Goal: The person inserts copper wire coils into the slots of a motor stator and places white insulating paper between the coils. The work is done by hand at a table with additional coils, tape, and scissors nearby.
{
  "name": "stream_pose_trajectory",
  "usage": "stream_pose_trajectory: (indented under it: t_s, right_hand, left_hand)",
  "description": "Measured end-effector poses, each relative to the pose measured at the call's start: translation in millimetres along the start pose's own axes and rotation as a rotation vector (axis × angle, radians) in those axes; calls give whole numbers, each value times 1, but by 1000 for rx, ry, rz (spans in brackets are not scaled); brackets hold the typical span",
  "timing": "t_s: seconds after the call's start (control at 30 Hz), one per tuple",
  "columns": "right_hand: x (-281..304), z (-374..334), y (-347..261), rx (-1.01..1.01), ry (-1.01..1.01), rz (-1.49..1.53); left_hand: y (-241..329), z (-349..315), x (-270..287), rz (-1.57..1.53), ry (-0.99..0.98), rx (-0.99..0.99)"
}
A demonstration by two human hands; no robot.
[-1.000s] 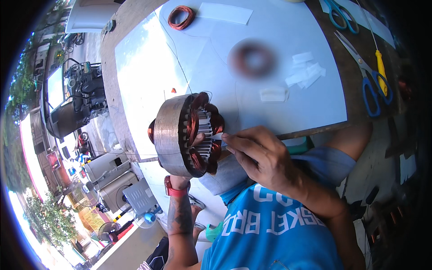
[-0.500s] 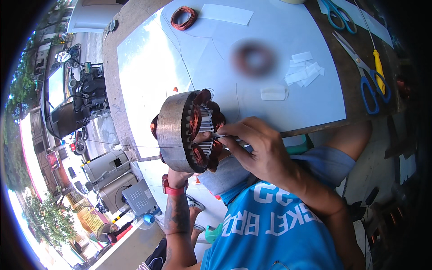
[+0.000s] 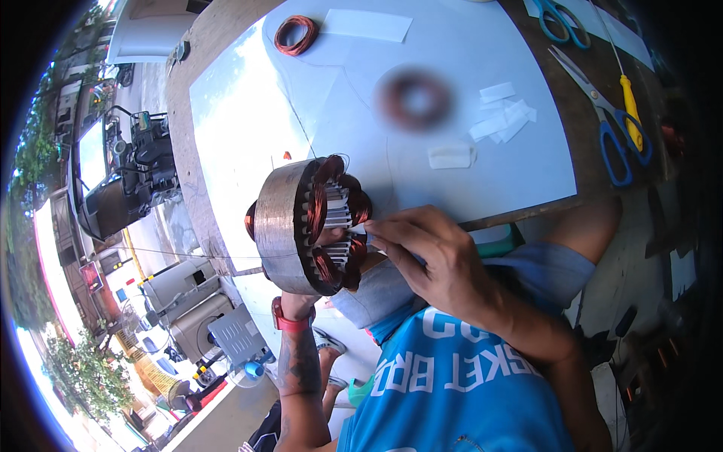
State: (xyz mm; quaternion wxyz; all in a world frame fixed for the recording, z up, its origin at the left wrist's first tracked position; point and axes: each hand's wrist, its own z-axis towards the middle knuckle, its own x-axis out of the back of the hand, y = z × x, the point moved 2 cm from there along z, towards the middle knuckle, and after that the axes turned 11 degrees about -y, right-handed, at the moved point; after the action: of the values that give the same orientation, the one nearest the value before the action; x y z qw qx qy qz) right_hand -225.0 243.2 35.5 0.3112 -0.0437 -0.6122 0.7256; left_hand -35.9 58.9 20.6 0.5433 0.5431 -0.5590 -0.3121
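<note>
A motor stator, a steel ring with copper windings and white slot liners, is held up tilted over the table's near edge. My left hand supports it from below and behind. Most of that hand is hidden by the ring, though a finger shows through the bore. My right hand pinches a small white insulation paper strip between thumb and forefinger, against the open face of the stator between two windings. Thin wire ends stick out from the coils.
On the white tabletop sheet lie two copper wire coils (one blurred), cut white paper slips, and a folded white piece. Blue-handled scissors, teal-handled scissors and a yellow-handled screwdriver lie at right.
The stator has shifted slightly left in the picture. My right hand stays at its face, and more of the white strip shows at the fingertips.
</note>
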Motion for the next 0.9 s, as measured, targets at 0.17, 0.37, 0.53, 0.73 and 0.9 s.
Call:
stream_pose_trajectory:
  t_s: [0.17,0.37,0.53,0.73,0.9]
  right_hand:
    - [-5,-7,0,61,-15,-80]
    - [-7,-3,-8,82,-52,-136]
    - [-8,6,-11,87,-99,-182]
    - [6,7,7,184,-158,-181]
    - [-2,-5,10,250,-121,-284]
  left_hand:
    - [8,5,5,150,-67,-30]
    - [16,7,4,125,-91,54]
    - [14,8,1,51,-77,-35]
    - [8,10,4,162,-3,-80]
    - [7,6,8,127,36,-45]
